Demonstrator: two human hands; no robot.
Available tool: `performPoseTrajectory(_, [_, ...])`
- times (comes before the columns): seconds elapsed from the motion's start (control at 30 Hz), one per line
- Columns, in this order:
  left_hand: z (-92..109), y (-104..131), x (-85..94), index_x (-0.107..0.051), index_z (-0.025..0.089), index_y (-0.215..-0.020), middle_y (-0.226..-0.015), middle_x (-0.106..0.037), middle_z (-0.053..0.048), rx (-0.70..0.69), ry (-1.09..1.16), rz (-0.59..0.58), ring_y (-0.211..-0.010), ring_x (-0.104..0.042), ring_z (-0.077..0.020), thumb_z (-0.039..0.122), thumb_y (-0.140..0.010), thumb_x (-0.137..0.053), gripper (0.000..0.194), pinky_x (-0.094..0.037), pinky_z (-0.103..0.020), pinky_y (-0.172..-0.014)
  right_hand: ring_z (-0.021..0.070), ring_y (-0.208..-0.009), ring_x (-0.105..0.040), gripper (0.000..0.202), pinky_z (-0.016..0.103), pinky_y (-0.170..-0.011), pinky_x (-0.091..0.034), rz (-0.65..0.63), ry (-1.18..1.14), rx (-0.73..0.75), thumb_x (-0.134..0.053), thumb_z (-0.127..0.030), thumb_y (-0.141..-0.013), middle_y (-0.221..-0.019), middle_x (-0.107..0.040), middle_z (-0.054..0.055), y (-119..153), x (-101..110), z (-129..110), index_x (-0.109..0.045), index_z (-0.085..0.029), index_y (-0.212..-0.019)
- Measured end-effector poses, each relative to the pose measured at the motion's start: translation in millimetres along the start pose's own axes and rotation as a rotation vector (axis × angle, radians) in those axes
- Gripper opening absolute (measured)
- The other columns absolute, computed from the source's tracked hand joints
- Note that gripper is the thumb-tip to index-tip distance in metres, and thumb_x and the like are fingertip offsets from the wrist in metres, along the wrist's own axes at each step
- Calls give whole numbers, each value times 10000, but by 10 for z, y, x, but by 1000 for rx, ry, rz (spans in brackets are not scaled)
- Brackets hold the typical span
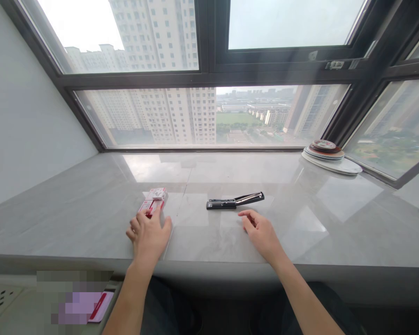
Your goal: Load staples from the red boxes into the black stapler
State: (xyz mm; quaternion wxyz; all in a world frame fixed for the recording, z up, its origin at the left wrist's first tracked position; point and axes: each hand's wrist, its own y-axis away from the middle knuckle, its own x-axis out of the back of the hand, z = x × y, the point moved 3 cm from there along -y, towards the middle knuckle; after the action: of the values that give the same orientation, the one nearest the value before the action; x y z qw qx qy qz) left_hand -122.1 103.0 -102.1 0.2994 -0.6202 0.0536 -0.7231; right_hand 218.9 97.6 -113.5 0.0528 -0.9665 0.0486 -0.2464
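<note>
Holding the left hand [149, 232] spread open over the near end of the boxes [157, 194] on the counter [209, 242]. Holding the right hand [261, 231] half open, loosely curled, just short of the unfolded stapler [221, 204], right of the boxes.

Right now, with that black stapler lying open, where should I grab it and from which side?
Probably at the bend in the middle of the stapler, pinching across its narrow width from the near side with the right hand. Its two halves meet there, spreading left and right, and that hand is already just in front.
</note>
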Motion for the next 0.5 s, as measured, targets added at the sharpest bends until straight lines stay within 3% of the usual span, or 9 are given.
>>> performPoseTrajectory(0.1, [-57, 113, 13, -684, 320, -1270, -1395, -518, -124, -43, 89, -15, -1261, -475, -398, 429, -963, -560, 349, -426, -571, -1003, 176, -658, -572, 323, 288, -616, -399, -16, 26, 1, -501, -448, -967, -755, -647, -2, 26, 3, -9, -707, -252, -1120])
performPoseTrajectory(0.2, [92, 232, 41, -712, 319, -1132, -1292, -612, -64, -223, 336, -125, -1197, -549, -309, 335, -969, -559, 224, -453, -473, -1010, 176, -675, -578, 310, 286, -639, -405, -37, 75, 11, -524, -453, -958, -770, -654, -3, 44, 0, -60, -725, -270, -1107])
performPoseTrajectory(0.27, [282, 291, 72, -706, 307, -1081, -1173, -665, -37, -350, 498, -230, -1119, -592, -260, 298, -953, -590, 173, -467, -415, -997, 176, -685, -584, 303, 282, -643, -400, -80, 117, 12, -534, -466, -953, -761, -661, 0, 16, -17, -107, -747, -267, -1038])
performPoseTrajectory(0.37, [643, 327, 102, -687, 292, -1081, -1080, -697, -18, -467, 641, -356, -1033, -616, -239, 285, -904, -669, 178, -490, -383, -947, 160, -636, -565, 356, 265, -602, -373, -249, 114, -37, -520, -495, -960, -690, -652, 8, -107, -79, -148, -747, -227, -901])
performPoseTrajectory(0.5, [1089, 288, 46, -688, 291, -1093, -1056, -719, -1, -565, 764, -475, -1001, -628, -231, 290, -854, -738, 244, -509, -360, -896, 99, -483, -399, 396, 236, -489, -278, -445, -53, -201, -527, -541, -952, -582, -549, -20, -323, -142, -109, -651, -186, -827])
